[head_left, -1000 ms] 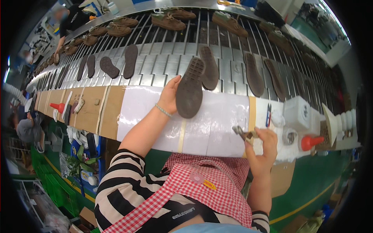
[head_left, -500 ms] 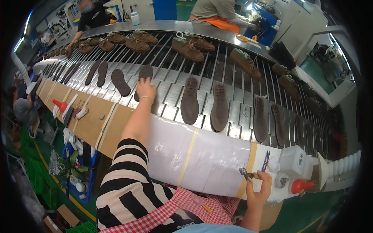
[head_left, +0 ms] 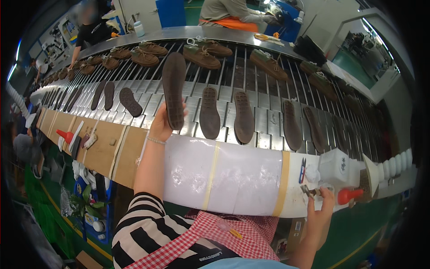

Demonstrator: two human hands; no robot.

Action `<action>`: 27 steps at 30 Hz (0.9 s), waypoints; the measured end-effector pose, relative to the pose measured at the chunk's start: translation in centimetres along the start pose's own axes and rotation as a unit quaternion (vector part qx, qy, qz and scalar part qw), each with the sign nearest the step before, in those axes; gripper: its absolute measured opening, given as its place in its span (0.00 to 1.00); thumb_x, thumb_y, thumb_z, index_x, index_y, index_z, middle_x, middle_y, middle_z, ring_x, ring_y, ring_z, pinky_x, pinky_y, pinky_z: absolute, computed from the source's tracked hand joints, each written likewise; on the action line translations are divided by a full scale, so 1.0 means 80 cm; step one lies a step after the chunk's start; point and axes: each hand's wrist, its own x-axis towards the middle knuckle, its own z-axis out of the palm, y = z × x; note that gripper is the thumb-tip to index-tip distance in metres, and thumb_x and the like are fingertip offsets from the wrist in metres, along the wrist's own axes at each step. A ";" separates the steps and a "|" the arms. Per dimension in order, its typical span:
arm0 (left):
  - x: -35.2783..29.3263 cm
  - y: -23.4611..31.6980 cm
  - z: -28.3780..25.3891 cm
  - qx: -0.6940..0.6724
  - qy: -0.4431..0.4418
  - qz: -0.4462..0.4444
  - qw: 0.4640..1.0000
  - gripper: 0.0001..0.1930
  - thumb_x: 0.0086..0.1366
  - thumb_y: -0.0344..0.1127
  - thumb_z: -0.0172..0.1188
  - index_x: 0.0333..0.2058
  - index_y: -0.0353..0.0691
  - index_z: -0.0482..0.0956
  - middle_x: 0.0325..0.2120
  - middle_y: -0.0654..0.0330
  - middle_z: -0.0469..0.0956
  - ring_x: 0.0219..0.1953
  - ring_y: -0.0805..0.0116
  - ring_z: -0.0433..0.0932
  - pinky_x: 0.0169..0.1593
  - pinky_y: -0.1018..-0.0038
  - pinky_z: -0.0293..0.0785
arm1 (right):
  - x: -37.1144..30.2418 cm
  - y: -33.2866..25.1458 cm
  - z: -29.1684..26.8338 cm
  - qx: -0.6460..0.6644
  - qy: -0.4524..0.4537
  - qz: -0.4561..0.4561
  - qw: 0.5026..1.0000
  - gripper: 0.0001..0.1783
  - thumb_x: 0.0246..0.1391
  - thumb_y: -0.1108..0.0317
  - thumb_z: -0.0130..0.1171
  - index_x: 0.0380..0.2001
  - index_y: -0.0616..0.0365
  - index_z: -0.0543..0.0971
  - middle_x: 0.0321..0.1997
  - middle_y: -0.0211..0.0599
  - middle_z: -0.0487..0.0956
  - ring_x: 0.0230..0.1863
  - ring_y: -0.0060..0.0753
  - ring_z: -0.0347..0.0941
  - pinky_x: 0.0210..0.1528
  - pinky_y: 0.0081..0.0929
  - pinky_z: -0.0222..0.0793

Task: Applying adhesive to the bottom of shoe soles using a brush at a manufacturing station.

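My left hand (head_left: 160,124) is closed around the lower part of a brown shoe sole (head_left: 174,83), which it holds upright above the conveyor (head_left: 190,122). Soles lie in a row along the near side, among them a sole (head_left: 209,112) and another sole (head_left: 243,119) just to the right. At the bench's right end, my right hand (head_left: 320,205) pinches a small tool (head_left: 306,190) with a flat metal end; its exact kind is unclear. Just beyond the fingers are blue-handled thread snips (head_left: 303,170) and a white plastic container (head_left: 334,167).
Brown lace-up shoes (head_left: 201,56) line the conveyor's far side. A red-tipped bottle (head_left: 349,196) lies by a white ribbed hose (head_left: 396,169). Cardboard (head_left: 101,148) covers the bench's left part. Across the line, a person with an orange apron (head_left: 228,24) works; another person reaches toward shoes.
My left hand has lifted the sole off the conveyor and tilted it up. My right hand has shifted right with the small tool. The view has turned slightly.
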 end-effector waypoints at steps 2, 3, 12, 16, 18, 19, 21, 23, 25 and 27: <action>-0.030 -0.005 0.077 -0.150 -0.054 -0.047 0.986 0.36 0.75 0.56 0.47 0.71 0.38 0.54 0.68 0.47 0.61 0.53 0.55 0.76 0.59 0.54 0.76 | 0.001 0.015 -0.020 -0.054 -0.002 -0.024 0.998 0.25 0.46 0.77 0.67 0.50 0.61 0.78 0.50 0.46 0.78 0.59 0.54 0.69 0.62 0.45 0.64; -0.035 -0.009 0.089 -0.157 -0.057 -0.064 0.984 0.36 0.75 0.56 0.47 0.71 0.38 0.54 0.68 0.47 0.61 0.53 0.55 0.76 0.59 0.54 0.76 | 0.003 0.023 -0.030 -0.103 -0.009 -0.055 0.993 0.24 0.47 0.77 0.67 0.50 0.61 0.78 0.50 0.46 0.78 0.59 0.54 0.69 0.62 0.46 0.64; -0.107 -0.047 0.208 -0.281 -0.117 -0.235 0.923 0.34 0.76 0.54 0.38 0.74 0.42 0.48 0.73 0.50 0.52 0.48 0.54 0.75 0.54 0.54 0.76 | 0.032 0.112 -0.058 -0.220 0.057 -0.034 0.973 0.21 0.45 0.68 0.70 0.46 0.57 0.81 0.46 0.42 0.81 0.57 0.49 0.72 0.58 0.47 0.64; -0.134 -0.068 0.223 -0.338 -0.156 -0.268 0.888 0.33 0.77 0.54 0.33 0.73 0.40 0.49 0.72 0.49 0.52 0.49 0.53 0.78 0.53 0.52 0.81 | 0.032 0.144 -0.049 -0.234 0.034 -0.062 0.970 0.22 0.43 0.68 0.72 0.45 0.56 0.82 0.45 0.38 0.82 0.57 0.47 0.72 0.60 0.46 0.63; -0.146 -0.073 0.234 -0.322 -0.139 -0.280 0.894 0.33 0.78 0.54 0.34 0.73 0.41 0.49 0.72 0.49 0.52 0.50 0.53 0.78 0.51 0.53 0.82 | 0.032 0.146 -0.043 -0.235 0.016 -0.069 0.969 0.23 0.42 0.68 0.72 0.45 0.55 0.82 0.44 0.37 0.82 0.57 0.46 0.72 0.60 0.47 0.62; -0.153 -0.074 0.239 -0.317 -0.124 -0.290 0.895 0.33 0.78 0.54 0.34 0.73 0.42 0.50 0.72 0.49 0.53 0.49 0.53 0.78 0.50 0.53 0.83 | 0.034 0.146 -0.039 -0.235 0.015 -0.069 0.970 0.23 0.42 0.68 0.72 0.45 0.55 0.82 0.44 0.37 0.82 0.57 0.46 0.72 0.60 0.47 0.62; -0.162 -0.079 0.243 -0.312 -0.109 -0.301 0.895 0.33 0.78 0.54 0.34 0.73 0.42 0.51 0.71 0.49 0.53 0.49 0.53 0.78 0.49 0.53 0.84 | 0.037 0.148 -0.030 -0.223 0.004 -0.083 0.971 0.22 0.41 0.69 0.72 0.44 0.55 0.82 0.44 0.37 0.82 0.56 0.46 0.72 0.60 0.48 0.62; -0.165 -0.085 0.242 -0.312 -0.100 -0.312 0.892 0.32 0.78 0.54 0.34 0.72 0.42 0.53 0.71 0.49 0.54 0.49 0.53 0.78 0.50 0.51 0.83 | 0.041 0.150 -0.023 -0.217 -0.004 -0.098 0.971 0.22 0.40 0.69 0.72 0.44 0.55 0.82 0.44 0.37 0.82 0.56 0.46 0.72 0.60 0.48 0.62; -0.167 -0.088 0.245 -0.309 -0.100 -0.313 0.893 0.32 0.78 0.54 0.34 0.72 0.42 0.54 0.71 0.49 0.55 0.49 0.53 0.78 0.50 0.51 0.83 | 0.044 0.150 -0.016 -0.212 -0.012 -0.111 0.971 0.22 0.40 0.70 0.72 0.43 0.56 0.82 0.44 0.36 0.82 0.56 0.45 0.72 0.60 0.48 0.62; -0.166 -0.093 0.246 -0.306 -0.101 -0.315 0.893 0.31 0.78 0.54 0.34 0.71 0.42 0.55 0.70 0.49 0.56 0.49 0.52 0.78 0.50 0.51 0.83 | 0.048 0.146 -0.013 -0.217 -0.042 -0.124 0.967 0.23 0.38 0.70 0.72 0.43 0.56 0.82 0.44 0.36 0.82 0.56 0.45 0.72 0.60 0.48 0.62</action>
